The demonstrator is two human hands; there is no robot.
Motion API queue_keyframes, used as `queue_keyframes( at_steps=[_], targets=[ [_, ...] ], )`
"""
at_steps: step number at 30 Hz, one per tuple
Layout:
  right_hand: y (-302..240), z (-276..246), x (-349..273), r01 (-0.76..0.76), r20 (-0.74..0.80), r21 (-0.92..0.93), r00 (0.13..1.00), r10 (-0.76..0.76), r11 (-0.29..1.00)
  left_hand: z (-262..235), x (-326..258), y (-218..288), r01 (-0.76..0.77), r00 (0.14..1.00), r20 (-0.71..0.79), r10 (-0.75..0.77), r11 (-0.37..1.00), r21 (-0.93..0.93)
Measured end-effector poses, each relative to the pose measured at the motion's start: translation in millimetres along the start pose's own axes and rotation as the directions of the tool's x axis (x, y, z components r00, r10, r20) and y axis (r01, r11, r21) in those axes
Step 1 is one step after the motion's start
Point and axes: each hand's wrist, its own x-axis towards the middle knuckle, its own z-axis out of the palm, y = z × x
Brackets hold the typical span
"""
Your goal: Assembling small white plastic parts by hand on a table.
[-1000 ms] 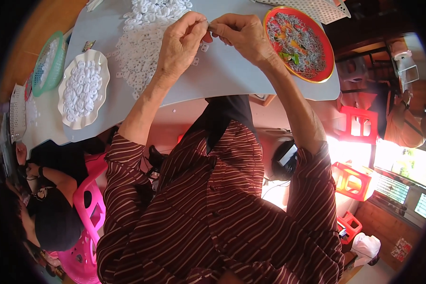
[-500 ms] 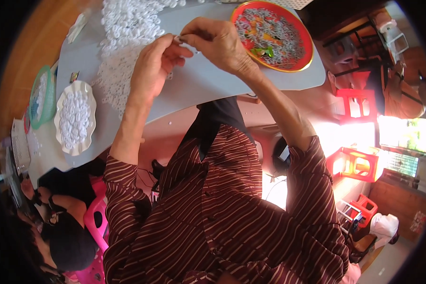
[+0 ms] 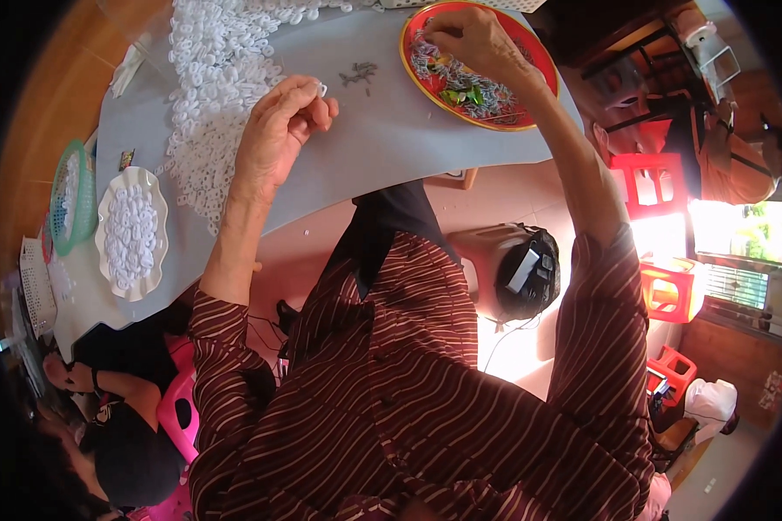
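Observation:
My left hand (image 3: 278, 122) is closed above the grey table, pinching a small white plastic piece (image 3: 322, 89) with a looped shape between thumb and forefinger. Over the far part of a red round tray (image 3: 543, 65) with a gold rim, my right hand (image 3: 476, 39) has its fingertips drawn together. Whatever they hold is too small to make out. Many thin grey nail-like pieces (image 3: 501, 106) fill the tray, with a green and yellow pattern showing through. A few more grey pieces (image 3: 359, 75) lie loose on the table between my hands.
A broad heap of white plastic pieces (image 3: 213, 104) covers the table's left side. Nearer stand a scalloped white dish (image 3: 158, 252) of white pieces and a green basket (image 3: 85, 204). Another person (image 3: 130, 434) sits at lower left. Red stools (image 3: 647, 178) stand on the right.
My right hand has left my left hand and moved right, over the red tray. The left hand stays raised, and the loose grey pieces it shared the view with now show.

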Motion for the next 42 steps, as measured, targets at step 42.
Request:
queue_keyframes(
  at_steps=[42],
  targets=[
    [-65, 64, 45, 0.16, 0.29, -0.202, 0.952, -0.097, 0.966, -4, -3, -3, -0.006, 0.995, -0.103, -0.009, 0.99, -0.141]
  ],
)
